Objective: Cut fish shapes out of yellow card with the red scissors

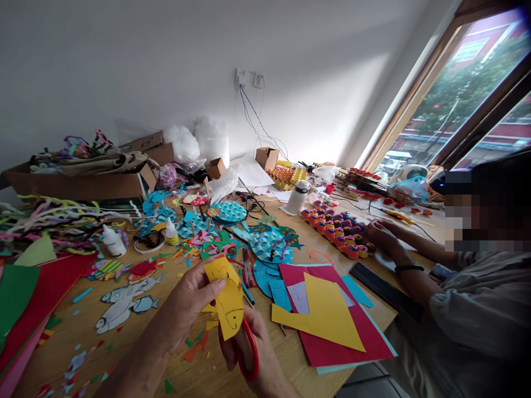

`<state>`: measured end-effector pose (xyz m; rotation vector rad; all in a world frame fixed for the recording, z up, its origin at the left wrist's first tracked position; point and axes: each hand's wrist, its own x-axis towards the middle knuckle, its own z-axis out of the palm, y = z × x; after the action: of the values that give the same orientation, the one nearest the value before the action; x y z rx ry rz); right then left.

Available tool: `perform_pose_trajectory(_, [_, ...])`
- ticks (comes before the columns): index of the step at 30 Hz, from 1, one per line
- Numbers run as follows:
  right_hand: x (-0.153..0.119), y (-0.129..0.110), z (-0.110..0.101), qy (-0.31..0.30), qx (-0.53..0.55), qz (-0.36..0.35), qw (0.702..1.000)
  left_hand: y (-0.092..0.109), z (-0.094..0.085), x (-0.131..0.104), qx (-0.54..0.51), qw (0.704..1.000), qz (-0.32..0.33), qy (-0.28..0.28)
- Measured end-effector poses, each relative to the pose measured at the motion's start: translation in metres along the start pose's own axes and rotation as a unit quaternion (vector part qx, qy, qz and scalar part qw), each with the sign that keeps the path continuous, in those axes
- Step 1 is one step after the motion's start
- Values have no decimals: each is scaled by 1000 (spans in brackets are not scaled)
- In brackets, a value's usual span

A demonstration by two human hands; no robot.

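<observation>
My left hand [191,296] pinches a yellow piece of paper [229,301] with a fish outline drawn on it, thumb on top. Below and to the right of it, my right hand [258,345] is closed round red-handled scissors [251,354]. The scissor handle shows beside the paper's lower edge; the blades are mostly hidden behind the paper. To the right lie a larger yellow sheet [329,315] and a red sheet [371,331]. White fish cutouts [120,312] lie left of my left hand.
Glue bottles [113,241] stand at the left near pipe cleaners [45,221]. Paper scraps [197,342] litter the table [186,376]. Blue fish crafts [267,243] lie ahead. At the right, a person [477,298] has both hands by a painted egg carton [338,229].
</observation>
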<state>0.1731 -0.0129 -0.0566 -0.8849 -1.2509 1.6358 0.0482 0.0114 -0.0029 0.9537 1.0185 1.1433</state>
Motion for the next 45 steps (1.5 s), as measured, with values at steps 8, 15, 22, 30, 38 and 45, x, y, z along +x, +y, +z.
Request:
perform_pose_trajectory(8, [0, -4, -1, -22, 14, 0, 1000, 2, -1, -1, -10, 1000, 0, -2])
perform_pose_trajectory(15, [-2, -3, -2, -8, 17, -7, 1000, -1, -2, 1, 11, 1000, 11, -23])
perform_pose_trajectory(22, [0, 2, -4, -22, 12, -3, 1000, -3, -3, 1, 25, 999, 18, -11])
perform_pose_trajectory(30, [-2, 0, 1, 0, 21, -19, 1000, 2, 10, -1, 65, 996, 22, 54])
perform_pose_trajectory(38, [0, 1, 1, -11, 17, -12, 1000, 5, 12, -3, 75, 995, 5, 70])
perform_pose_trajectory(45, [1, 12, 1, 14, 27, -30, 999, 2, 12, -2, 69, 996, 12, 57])
